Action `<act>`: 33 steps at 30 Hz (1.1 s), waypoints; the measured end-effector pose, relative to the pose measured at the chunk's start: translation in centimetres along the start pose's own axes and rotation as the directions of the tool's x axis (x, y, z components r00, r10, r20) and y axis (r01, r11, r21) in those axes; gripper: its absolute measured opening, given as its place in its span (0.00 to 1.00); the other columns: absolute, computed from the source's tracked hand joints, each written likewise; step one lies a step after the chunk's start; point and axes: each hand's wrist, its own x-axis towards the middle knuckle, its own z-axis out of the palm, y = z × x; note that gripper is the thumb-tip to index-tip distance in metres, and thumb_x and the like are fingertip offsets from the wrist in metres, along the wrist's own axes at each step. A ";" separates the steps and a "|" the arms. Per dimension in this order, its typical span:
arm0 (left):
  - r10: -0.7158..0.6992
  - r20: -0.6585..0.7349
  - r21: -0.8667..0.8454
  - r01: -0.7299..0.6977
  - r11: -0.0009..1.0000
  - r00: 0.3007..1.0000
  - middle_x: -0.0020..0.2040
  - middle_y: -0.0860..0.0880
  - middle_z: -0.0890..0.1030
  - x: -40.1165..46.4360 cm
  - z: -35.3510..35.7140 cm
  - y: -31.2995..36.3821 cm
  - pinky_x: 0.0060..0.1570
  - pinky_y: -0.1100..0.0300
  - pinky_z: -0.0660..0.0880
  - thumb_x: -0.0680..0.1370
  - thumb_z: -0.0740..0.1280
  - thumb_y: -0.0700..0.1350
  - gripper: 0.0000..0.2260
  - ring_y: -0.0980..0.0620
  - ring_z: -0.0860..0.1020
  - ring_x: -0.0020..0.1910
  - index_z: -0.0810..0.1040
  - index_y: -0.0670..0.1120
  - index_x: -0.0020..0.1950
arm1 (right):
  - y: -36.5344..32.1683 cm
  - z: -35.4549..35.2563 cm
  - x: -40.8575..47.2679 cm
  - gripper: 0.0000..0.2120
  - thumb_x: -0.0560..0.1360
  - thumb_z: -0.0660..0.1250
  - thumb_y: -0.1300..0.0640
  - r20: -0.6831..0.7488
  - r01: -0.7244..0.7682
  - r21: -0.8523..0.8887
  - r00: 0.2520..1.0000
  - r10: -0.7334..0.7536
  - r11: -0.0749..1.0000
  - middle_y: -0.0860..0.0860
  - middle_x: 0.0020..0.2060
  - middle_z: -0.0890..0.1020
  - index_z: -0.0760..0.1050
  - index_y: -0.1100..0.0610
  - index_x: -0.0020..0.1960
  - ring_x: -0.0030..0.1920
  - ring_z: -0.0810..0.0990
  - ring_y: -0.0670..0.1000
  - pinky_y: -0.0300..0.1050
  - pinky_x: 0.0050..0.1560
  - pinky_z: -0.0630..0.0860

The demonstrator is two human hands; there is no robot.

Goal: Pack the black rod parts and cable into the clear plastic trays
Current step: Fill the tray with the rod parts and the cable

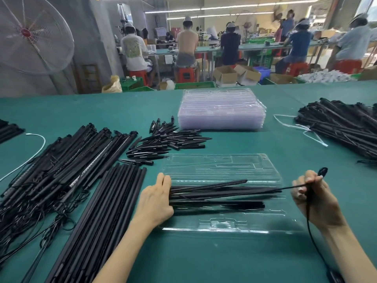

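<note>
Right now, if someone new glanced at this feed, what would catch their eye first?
Probably the open clear tray at centre on the green table, with black rods lying across it; the left hand rests on their ends while the right hand pinches a black cable. Next, the big heap of black rod parts at left and the stack of clear trays behind.

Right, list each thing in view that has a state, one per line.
Open tray: lying flat, partly filled with rods.
Rods in tray: loose, not seated.
Tray stack: nested, empty.
Cable: pinched, hanging.
Left hand: open, touching the rod ends.
Right hand: gripping the cable.
</note>
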 end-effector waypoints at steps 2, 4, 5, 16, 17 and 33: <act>0.031 -0.011 -0.041 -0.032 0.999 0.999 0.46 0.52 0.59 -0.2 0.2 -0.5 0.26 0.61 0.54 0.64 0.64 0.39 0.18 0.54 0.59 0.29 0.61 0.47 0.49 | -0.3 0.1 0.4 0.15 0.81 0.55 0.59 -0.111 0.007 -0.277 0.993 -0.039 0.961 0.66 0.48 0.79 0.74 0.70 0.54 0.52 0.79 0.60 0.50 0.57 0.76; 0.064 -0.020 -0.108 -0.066 0.992 0.998 0.46 0.53 0.59 -0.3 0.6 -1.1 0.30 0.61 0.59 0.62 0.64 0.39 0.19 0.53 0.62 0.32 0.61 0.49 0.49 | 0.4 -1.4 1.1 0.12 0.76 0.62 0.54 -0.167 -0.099 -0.243 0.984 0.059 0.965 0.51 0.36 0.83 0.83 0.55 0.41 0.39 0.83 0.45 0.34 0.42 0.79; 0.074 -0.028 -0.156 -0.078 0.985 0.997 0.47 0.53 0.59 -0.4 0.8 -1.4 0.32 0.61 0.61 0.62 0.64 0.38 0.20 0.53 0.64 0.34 0.62 0.50 0.50 | 0.7 -1.6 1.5 0.14 0.76 0.62 0.55 -0.260 -0.094 -0.305 0.966 0.013 0.948 0.48 0.33 0.83 0.84 0.52 0.38 0.35 0.82 0.43 0.31 0.38 0.78; 0.076 -0.177 -0.562 -0.164 0.811 0.981 0.46 0.54 0.58 0.2 1.7 -2.3 0.38 0.60 0.67 0.60 0.66 0.31 0.32 0.56 0.64 0.45 0.54 0.53 0.54 | 1.5 -1.7 1.3 0.09 0.72 0.66 0.49 -0.352 -0.137 -0.546 0.933 -0.078 0.826 0.45 0.33 0.84 0.79 0.54 0.45 0.36 0.83 0.42 0.31 0.35 0.77; 0.058 -0.187 -0.567 -0.156 0.808 0.981 0.46 0.56 0.58 0.2 1.9 -2.4 0.38 0.62 0.66 0.60 0.66 0.31 0.31 0.57 0.64 0.45 0.55 0.51 0.54 | 1.5 -1.7 1.2 0.09 0.72 0.66 0.49 -0.353 -0.146 -0.563 0.933 -0.076 0.814 0.45 0.33 0.84 0.79 0.55 0.44 0.36 0.83 0.42 0.31 0.35 0.78; 0.026 -0.169 -0.708 -0.140 0.692 0.985 0.45 0.50 0.60 -0.4 0.1 -1.5 0.53 0.75 0.63 0.58 0.61 0.34 0.20 0.58 0.64 0.50 0.78 0.47 0.46 | 2.3 -2.8 1.4 0.08 0.77 0.66 0.55 -0.397 -0.187 -0.680 0.907 -0.142 0.709 0.50 0.32 0.83 0.79 0.57 0.43 0.30 0.80 0.40 0.28 0.33 0.75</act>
